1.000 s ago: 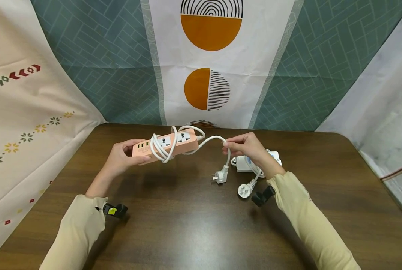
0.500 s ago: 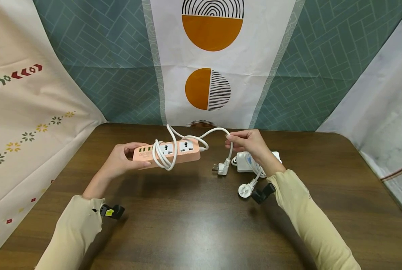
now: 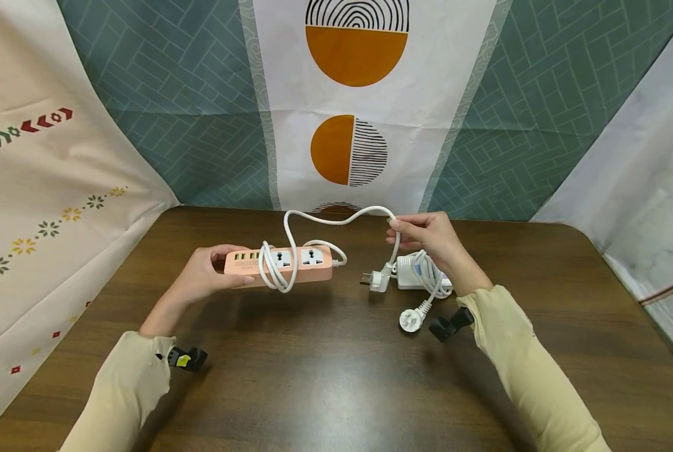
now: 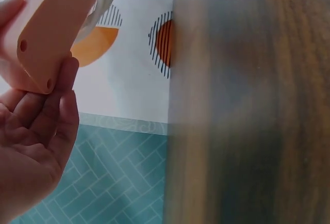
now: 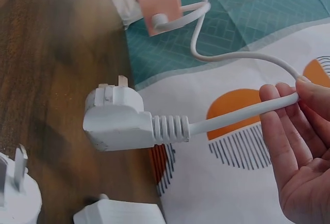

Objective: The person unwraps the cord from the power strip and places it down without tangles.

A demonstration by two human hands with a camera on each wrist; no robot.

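My left hand point(image 3: 203, 273) grips the left end of a pink power strip point(image 3: 240, 266) and holds it raised over the table. In the left wrist view the fingers point(image 4: 64, 79) wrap the underside of the strip's end point(image 4: 49, 38). White cord is looped several times around the strip's middle. To the right, my right hand point(image 3: 427, 235) pinches the strip's white cord point(image 3: 342, 221) between thumb and fingers. Its white plug point(image 3: 379, 280) hangs below that hand, and the right wrist view shows the plug point(image 5: 118, 123) side-on with its prongs up.
A white power strip point(image 3: 409, 274) with a bundled cord point(image 3: 435, 276) lies on the brown table point(image 3: 314, 376), partly behind my right hand. Its round plug point(image 3: 410, 320) rests in front of it. Patterned cloth point(image 3: 201, 125) hangs behind the table and at both sides.
My right hand has moved right and slightly up, drawing a longer stretch of cord off the pink strip. The strip has tilted to nearly level, and one loop around it has loosened.
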